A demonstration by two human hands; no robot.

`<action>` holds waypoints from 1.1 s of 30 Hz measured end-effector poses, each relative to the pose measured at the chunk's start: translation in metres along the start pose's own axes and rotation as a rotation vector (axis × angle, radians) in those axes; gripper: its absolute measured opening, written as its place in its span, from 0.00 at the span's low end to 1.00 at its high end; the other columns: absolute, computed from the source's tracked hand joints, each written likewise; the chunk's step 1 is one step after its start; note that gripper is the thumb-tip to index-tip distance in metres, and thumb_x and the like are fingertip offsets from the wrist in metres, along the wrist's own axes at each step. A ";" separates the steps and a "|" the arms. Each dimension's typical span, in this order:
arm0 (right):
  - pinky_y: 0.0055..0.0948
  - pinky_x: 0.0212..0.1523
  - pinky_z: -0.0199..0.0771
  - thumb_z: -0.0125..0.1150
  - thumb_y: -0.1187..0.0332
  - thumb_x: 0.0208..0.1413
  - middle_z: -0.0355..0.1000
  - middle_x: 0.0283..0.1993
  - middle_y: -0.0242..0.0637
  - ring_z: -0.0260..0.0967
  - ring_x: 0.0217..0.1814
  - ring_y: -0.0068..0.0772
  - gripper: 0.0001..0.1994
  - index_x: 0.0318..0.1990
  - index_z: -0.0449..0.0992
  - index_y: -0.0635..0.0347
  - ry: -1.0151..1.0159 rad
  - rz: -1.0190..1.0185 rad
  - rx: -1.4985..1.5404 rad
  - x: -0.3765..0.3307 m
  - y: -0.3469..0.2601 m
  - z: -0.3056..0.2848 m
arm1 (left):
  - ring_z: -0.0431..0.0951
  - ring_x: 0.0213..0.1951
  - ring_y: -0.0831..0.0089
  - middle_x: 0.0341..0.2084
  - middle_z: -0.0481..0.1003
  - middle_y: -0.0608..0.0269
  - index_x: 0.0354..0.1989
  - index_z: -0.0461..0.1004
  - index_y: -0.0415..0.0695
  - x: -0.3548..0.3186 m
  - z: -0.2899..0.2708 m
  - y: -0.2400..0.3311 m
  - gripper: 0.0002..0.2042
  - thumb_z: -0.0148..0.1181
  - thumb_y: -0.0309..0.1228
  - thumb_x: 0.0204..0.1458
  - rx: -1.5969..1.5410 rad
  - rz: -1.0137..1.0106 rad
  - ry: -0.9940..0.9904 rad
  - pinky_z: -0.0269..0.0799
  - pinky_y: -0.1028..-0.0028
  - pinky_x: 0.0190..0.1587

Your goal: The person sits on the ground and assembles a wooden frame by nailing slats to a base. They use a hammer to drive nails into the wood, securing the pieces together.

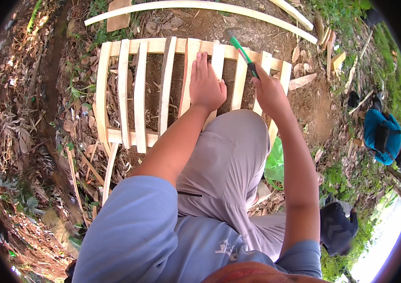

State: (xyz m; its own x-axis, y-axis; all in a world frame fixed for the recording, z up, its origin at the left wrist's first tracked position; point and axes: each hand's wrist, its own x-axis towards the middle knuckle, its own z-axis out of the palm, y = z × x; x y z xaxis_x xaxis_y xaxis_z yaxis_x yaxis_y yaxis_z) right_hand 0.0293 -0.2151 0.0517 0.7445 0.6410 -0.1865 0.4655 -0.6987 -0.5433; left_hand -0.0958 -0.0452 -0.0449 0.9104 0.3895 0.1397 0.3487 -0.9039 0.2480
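A wooden slatted frame (140, 92) lies on the ground in front of me: several pale slats run across two rails. My left hand (208, 87) rests on it near the far rail (155, 45), between two slats in the middle, fingers stretched out and thumb apart. In my right hand (271, 92) is a hammer (241, 51) with a green and black handle, gripped near its end. The metal hammer head hangs above the far rail, just right of my left fingertips. Whether a nail lies under either is too small to tell.
Beyond the frame lie a long curved wooden strip (200, 4) and a short board (118, 18). Wood offcuts (338, 61) are scattered at the right. My bent knee (243, 129) covers part of the near rail. Two people, one in teal (382, 134), one in dark clothes (337, 226), are at the right.
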 end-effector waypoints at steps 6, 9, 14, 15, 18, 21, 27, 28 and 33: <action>0.45 0.29 0.75 0.55 0.69 0.74 0.80 0.34 0.55 0.83 0.29 0.46 0.23 0.73 0.68 0.61 0.440 -0.088 0.230 -0.008 -0.034 -0.036 | 0.45 0.82 0.44 0.76 0.52 0.34 0.61 0.64 0.21 -0.005 0.005 -0.005 0.32 0.61 0.38 0.59 -0.017 0.008 0.064 0.42 0.51 0.82; 0.47 0.29 0.76 0.55 0.70 0.73 0.79 0.32 0.54 0.83 0.30 0.51 0.22 0.72 0.67 0.62 0.566 -0.238 0.229 -0.009 -0.013 0.001 | 0.45 0.82 0.44 0.76 0.53 0.34 0.62 0.64 0.20 -0.003 0.003 -0.002 0.33 0.61 0.38 0.58 -0.030 0.008 0.035 0.43 0.51 0.82; 0.51 0.32 0.75 0.56 0.72 0.71 0.78 0.30 0.55 0.81 0.30 0.55 0.23 0.72 0.68 0.61 0.098 -0.132 0.078 -0.013 -0.015 -0.008 | 0.45 0.82 0.44 0.76 0.52 0.34 0.64 0.62 0.19 -0.002 0.004 -0.003 0.35 0.61 0.39 0.58 -0.009 0.013 0.043 0.43 0.51 0.82; 0.49 0.31 0.75 0.56 0.72 0.71 0.77 0.30 0.54 0.80 0.29 0.53 0.23 0.72 0.68 0.61 0.189 -0.166 0.135 -0.014 -0.024 -0.016 | 0.45 0.82 0.44 0.76 0.52 0.34 0.64 0.62 0.19 -0.006 0.006 -0.004 0.35 0.61 0.39 0.58 -0.009 0.010 0.043 0.42 0.51 0.82; 0.41 0.26 0.73 0.56 0.72 0.72 0.77 0.30 0.52 0.78 0.24 0.44 0.23 0.72 0.69 0.61 0.406 -0.215 0.191 -0.009 -0.047 -0.048 | 0.44 0.82 0.44 0.76 0.52 0.34 0.65 0.61 0.18 -0.006 0.006 -0.008 0.36 0.61 0.39 0.59 0.005 -0.001 0.052 0.42 0.51 0.82; 0.46 0.27 0.75 0.56 0.72 0.72 0.77 0.30 0.55 0.81 0.28 0.52 0.23 0.72 0.67 0.61 0.529 -0.243 0.226 -0.004 -0.027 -0.017 | 0.43 0.82 0.44 0.76 0.52 0.34 0.66 0.61 0.18 -0.003 0.006 -0.003 0.36 0.60 0.39 0.59 0.002 0.006 0.037 0.41 0.51 0.82; 0.56 0.32 0.78 0.58 0.71 0.70 0.79 0.31 0.58 0.80 0.31 0.63 0.21 0.67 0.69 0.63 0.058 -0.141 0.041 -0.001 0.002 -0.004 | 0.44 0.82 0.43 0.76 0.52 0.34 0.64 0.61 0.21 -0.001 0.005 -0.003 0.34 0.61 0.38 0.58 -0.034 0.035 0.058 0.41 0.51 0.82; 0.54 0.32 0.78 0.58 0.71 0.70 0.79 0.30 0.56 0.80 0.30 0.61 0.20 0.67 0.70 0.64 0.086 -0.132 0.104 0.002 -0.013 -0.019 | 0.44 0.81 0.42 0.76 0.52 0.34 0.65 0.61 0.21 -0.007 0.005 -0.003 0.34 0.61 0.38 0.58 -0.032 0.024 0.045 0.41 0.50 0.82; 0.45 0.30 0.78 0.57 0.71 0.72 0.78 0.31 0.54 0.82 0.31 0.49 0.23 0.72 0.68 0.63 0.572 -0.274 0.212 0.009 -0.034 -0.045 | 0.42 0.82 0.46 0.77 0.51 0.36 0.68 0.58 0.19 -0.003 0.004 -0.005 0.37 0.58 0.40 0.60 0.007 -0.017 0.005 0.39 0.53 0.83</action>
State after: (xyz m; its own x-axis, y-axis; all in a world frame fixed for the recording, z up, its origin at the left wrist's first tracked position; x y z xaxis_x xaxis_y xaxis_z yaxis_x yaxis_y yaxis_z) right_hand 0.0417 -0.1999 0.1051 0.7765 0.4759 0.4130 0.6131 -0.4194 -0.6695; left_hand -0.0994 -0.0428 -0.0498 0.9033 0.4054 0.1400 0.3655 -0.8984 0.2433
